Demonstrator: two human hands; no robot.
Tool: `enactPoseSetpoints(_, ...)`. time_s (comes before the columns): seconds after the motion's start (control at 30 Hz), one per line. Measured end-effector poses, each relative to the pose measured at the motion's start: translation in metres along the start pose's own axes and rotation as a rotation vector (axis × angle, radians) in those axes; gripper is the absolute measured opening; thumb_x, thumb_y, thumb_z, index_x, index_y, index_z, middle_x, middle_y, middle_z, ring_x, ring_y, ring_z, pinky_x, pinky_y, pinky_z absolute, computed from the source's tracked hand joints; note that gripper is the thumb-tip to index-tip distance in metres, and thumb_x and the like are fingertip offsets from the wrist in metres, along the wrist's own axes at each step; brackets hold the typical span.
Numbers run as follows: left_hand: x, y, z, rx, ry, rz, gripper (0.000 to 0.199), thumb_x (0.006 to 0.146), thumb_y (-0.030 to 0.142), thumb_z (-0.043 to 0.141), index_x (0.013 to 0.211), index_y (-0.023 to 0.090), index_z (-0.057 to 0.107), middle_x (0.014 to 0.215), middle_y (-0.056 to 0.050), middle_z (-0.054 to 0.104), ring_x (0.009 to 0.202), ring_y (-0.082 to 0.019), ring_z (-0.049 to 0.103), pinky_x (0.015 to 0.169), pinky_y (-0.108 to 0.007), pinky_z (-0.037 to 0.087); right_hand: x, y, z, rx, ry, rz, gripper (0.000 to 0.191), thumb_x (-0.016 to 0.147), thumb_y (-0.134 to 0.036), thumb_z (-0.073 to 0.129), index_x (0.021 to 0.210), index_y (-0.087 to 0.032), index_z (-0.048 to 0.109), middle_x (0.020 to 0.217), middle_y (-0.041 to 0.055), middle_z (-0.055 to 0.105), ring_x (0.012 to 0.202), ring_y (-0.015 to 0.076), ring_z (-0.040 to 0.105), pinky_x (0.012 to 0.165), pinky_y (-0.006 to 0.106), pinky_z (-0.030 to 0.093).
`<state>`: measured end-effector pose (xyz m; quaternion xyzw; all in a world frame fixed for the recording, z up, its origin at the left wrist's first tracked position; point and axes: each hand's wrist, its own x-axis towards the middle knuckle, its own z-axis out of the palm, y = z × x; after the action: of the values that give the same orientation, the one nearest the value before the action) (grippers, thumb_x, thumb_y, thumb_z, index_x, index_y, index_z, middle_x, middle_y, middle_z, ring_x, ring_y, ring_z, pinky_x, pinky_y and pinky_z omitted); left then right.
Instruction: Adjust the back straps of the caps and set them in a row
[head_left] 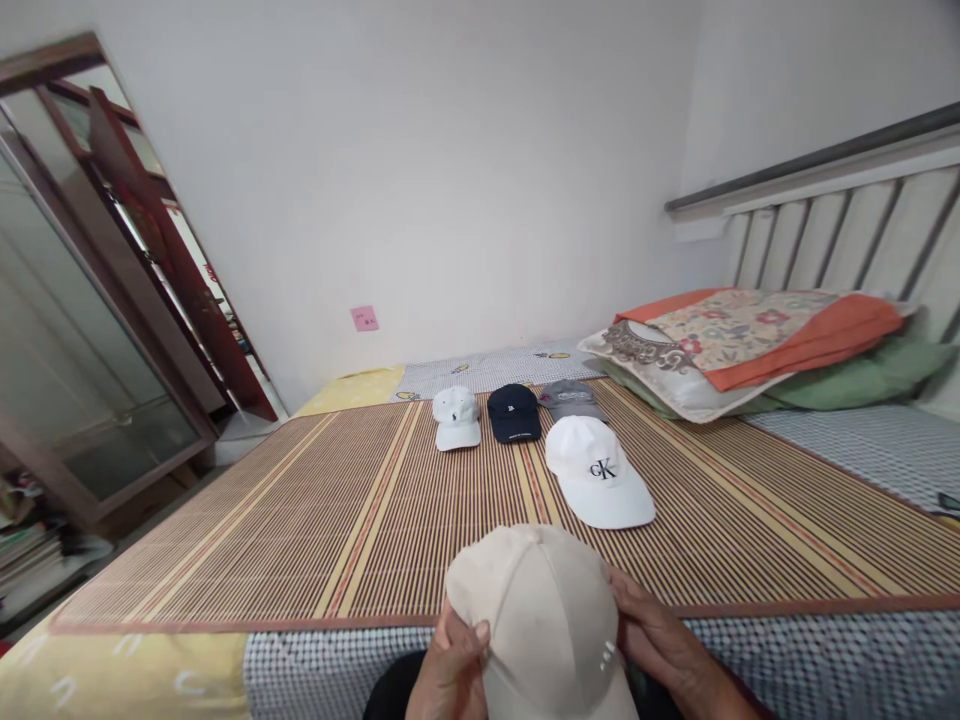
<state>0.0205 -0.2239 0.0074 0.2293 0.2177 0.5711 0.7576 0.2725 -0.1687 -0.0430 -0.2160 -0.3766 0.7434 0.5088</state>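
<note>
A beige baseball cap [544, 610] is held up close to me at the bed's near edge, its brim pointing down toward me. My left hand [454, 665] grips its left side, with the thumb pressed on the outside. Around the right side my right hand [652, 630] is closed, its fingertips partly hidden behind the crown. Just beyond lies a white cap with dark "CK" letters [596, 475]. Farther back sit a smaller white cap [456, 418], a dark navy cap [514, 412] and a grey cap [571, 400], the last partly covered by the "CK" cap.
A striped bamboo mat [262, 530] covers the bed, over a checked sheet [337, 670]. Pillows with a floral orange cover [772, 330] are piled at the right by the slatted headboard [840, 230]. A glass-panelled door [82, 320] stands at the left.
</note>
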Motion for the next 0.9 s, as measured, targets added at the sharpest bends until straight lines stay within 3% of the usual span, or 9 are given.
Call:
enactPoseSetpoints(0.13, -0.008, -0.002, 0.003, -0.004, -0.095, -0.081, 0.074, 0.079, 0.026, 0.08, 0.149, 0.023, 0.057, 0.132, -0.015, 0.075, 0.138, -0.041, 0.058, 0.121, -0.056, 0.038, 0.0, 0.011, -0.015, -0.092, 0.043, 0.017, 0.051, 0.069, -0.052, 0.085, 0.116, -0.032, 0.08, 0.116, 0.0118, 0.081, 0.122, 0.0449, 0.067, 0.105, 0.059, 0.051)
enactPoseSetpoints(0.3, -0.015, 0.0, 0.016, 0.03, -0.18, -0.13, 0.069, 0.08, 0.029, 0.079, 0.145, 0.019, 0.061, 0.128, -0.016, 0.077, 0.139, -0.043, 0.057, 0.121, -0.058, 0.038, 0.001, 0.024, -0.035, -0.209, 0.044, -0.014, 0.06, 0.057, -0.047, 0.086, 0.117, -0.042, 0.079, 0.121, 0.0097, 0.08, 0.129, 0.0536, 0.059, 0.104, 0.066, 0.049)
enactPoseSetpoints(0.47, -0.013, 0.003, 0.021, 0.04, -0.145, -0.15, 0.054, 0.089, 0.025, 0.072, 0.142, 0.018, 0.064, 0.127, -0.016, 0.077, 0.138, -0.039, 0.059, 0.122, -0.054, 0.037, 0.003, 0.027, -0.041, -0.201, 0.027, -0.022, 0.058, 0.056, -0.05, 0.088, 0.112, -0.038, 0.08, 0.116, 0.0094, 0.081, 0.122, 0.0513, 0.064, 0.103, 0.063, 0.053)
enactPoseSetpoints(0.6, -0.014, 0.0, 0.021, 0.003, -0.101, -0.152, 0.049, 0.091, 0.024, 0.07, 0.14, 0.018, 0.066, 0.121, -0.015, 0.08, 0.136, -0.038, 0.061, 0.122, -0.053, 0.038, 0.003, 0.025, -0.035, -0.193, 0.026, -0.02, 0.066, 0.056, -0.048, 0.089, 0.12, -0.038, 0.077, 0.12, 0.0095, 0.08, 0.126, 0.0523, 0.061, 0.106, 0.065, 0.05)
enactPoseSetpoints(0.73, -0.016, -0.004, 0.021, -0.052, -0.092, -0.132, 0.05, 0.089, 0.023, 0.072, 0.138, 0.022, 0.068, 0.118, -0.013, 0.081, 0.135, -0.037, 0.061, 0.121, -0.053, 0.039, 0.002, 0.022, -0.03, -0.131, 0.092, 0.001, 0.075, 0.056, -0.049, 0.09, 0.128, -0.04, 0.073, 0.116, 0.0094, 0.081, 0.128, 0.0529, 0.06, 0.107, 0.066, 0.049)
enactPoseSetpoints(0.9, -0.016, -0.005, 0.022, -0.046, -0.07, -0.132, 0.052, 0.084, 0.026, 0.077, 0.136, 0.022, 0.07, 0.126, -0.013, 0.078, 0.135, -0.039, 0.061, 0.121, -0.054, 0.038, -0.001, 0.021, -0.033, -0.105, 0.105, 0.013, 0.064, 0.062, -0.048, 0.086, 0.125, -0.038, 0.076, 0.111, 0.0103, 0.082, 0.127, 0.0511, 0.062, 0.106, 0.064, 0.05)
